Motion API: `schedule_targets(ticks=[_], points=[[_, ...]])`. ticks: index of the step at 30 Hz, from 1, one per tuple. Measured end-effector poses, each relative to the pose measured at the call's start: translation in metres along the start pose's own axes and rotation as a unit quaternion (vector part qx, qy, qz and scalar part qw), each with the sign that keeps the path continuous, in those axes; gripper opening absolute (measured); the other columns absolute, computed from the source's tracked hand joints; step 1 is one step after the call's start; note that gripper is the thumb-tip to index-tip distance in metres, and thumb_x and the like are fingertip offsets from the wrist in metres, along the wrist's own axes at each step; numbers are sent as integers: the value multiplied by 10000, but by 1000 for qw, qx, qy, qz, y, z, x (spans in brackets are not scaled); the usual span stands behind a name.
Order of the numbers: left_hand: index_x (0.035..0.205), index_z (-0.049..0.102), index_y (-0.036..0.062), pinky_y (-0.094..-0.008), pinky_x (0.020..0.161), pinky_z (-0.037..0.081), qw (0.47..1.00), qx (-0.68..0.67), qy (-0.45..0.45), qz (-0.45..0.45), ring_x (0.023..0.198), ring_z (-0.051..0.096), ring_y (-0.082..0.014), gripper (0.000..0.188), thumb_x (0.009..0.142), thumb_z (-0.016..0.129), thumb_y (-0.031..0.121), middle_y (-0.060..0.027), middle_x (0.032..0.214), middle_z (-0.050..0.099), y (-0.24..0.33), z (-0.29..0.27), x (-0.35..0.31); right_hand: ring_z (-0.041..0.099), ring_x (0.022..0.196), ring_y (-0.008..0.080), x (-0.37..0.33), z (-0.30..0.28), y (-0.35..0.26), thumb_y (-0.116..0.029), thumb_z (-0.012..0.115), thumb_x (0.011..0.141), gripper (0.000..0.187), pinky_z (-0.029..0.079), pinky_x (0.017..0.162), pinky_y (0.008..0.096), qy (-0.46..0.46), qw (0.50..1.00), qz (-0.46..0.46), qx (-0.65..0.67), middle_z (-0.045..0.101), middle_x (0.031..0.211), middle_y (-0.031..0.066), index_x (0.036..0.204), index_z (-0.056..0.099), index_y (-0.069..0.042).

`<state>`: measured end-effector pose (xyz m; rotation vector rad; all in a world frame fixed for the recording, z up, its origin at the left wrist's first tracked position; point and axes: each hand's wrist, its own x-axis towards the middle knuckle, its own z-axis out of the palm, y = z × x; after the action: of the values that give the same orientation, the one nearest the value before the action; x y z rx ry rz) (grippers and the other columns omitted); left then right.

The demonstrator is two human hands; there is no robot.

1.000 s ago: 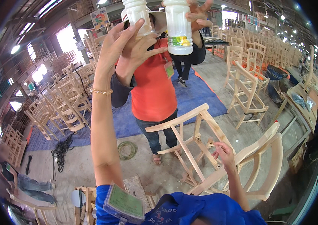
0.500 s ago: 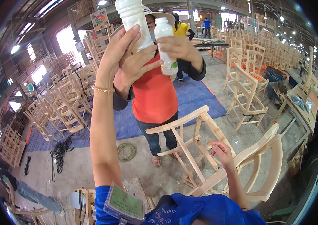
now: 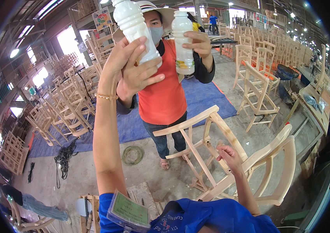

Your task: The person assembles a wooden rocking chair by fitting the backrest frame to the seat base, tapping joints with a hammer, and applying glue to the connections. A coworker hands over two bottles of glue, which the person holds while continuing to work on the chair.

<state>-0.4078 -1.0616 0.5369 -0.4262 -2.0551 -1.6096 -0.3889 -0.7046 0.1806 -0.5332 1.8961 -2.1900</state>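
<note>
1. Your left hand [image 3: 134, 70] is raised at 12 o'clock, fingers wrapped around the lower part of a white bottle [image 3: 132, 27], which stands tilted slightly to the left.
2. Your right hand [image 3: 230, 155] is low at 4 o'clock, fingers curled and resting on the unfinished wooden chair frame [image 3: 227, 155]. Whether it actually grips the wood cannot be told.
3. A co-worker in an orange top [image 3: 165, 93] stands facing you at 12 o'clock, just behind the raised bottle.
4. The co-worker's hand [image 3: 200, 44] clasps a second bottle [image 3: 183, 42], held upright just to the right of yours. The two bottles are near each other but apart.
5. A blue mat [image 3: 207, 97] lies on the floor behind the co-worker.
6. Stacks of bare wooden chairs [image 3: 68, 105] fill the floor from 9 to 11 o'clock, with more [image 3: 256, 89] at 2 o'clock.
</note>
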Motion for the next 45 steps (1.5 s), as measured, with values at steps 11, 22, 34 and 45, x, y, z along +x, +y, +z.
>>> schedule_targets(ticks=[11, 22, 34, 45], points=[[1243, 489, 27, -264, 847, 506, 992, -69, -101, -32, 1006, 595, -115, 474, 880, 691, 255, -50, 1128, 609, -36, 11, -23, 617, 768, 112, 10, -3, -10, -119, 571, 946, 205, 498, 746, 252, -1, 1000, -11, -4, 631, 878, 30, 1105, 627, -2], [1254, 492, 14, -300, 874, 513, 981, -105, -129, -97, 997, 609, -151, 528, 841, 728, 242, -60, 1110, 618, -80, 27, -60, 514, 1181, 185, 149, 24, -148, -245, 729, 855, 671, 438, 977, 354, 30, 954, -273, -120, 517, 1281, 129, 1398, 387, -51], [1230, 532, 13, -334, 870, 503, 968, -115, -175, -138, 971, 614, -169, 489, 794, 718, 130, -67, 1078, 645, -134, 21, -122, 592, 1048, 161, 141, 76, -141, -187, 771, 769, 683, 494, 884, 330, -122, 989, -86, -11, 606, 1165, 78, 1334, 423, -27], [1190, 543, 51, -357, 950, 461, 978, -64, -185, -76, 1091, 565, -200, 596, 656, 806, 66, -62, 1151, 590, -131, 68, -202, 460, 1241, 198, 71, 63, -101, -132, 792, 760, 749, 338, 1064, 357, -116, 953, -223, -169, 509, 1312, 60, 1395, 398, -70]])
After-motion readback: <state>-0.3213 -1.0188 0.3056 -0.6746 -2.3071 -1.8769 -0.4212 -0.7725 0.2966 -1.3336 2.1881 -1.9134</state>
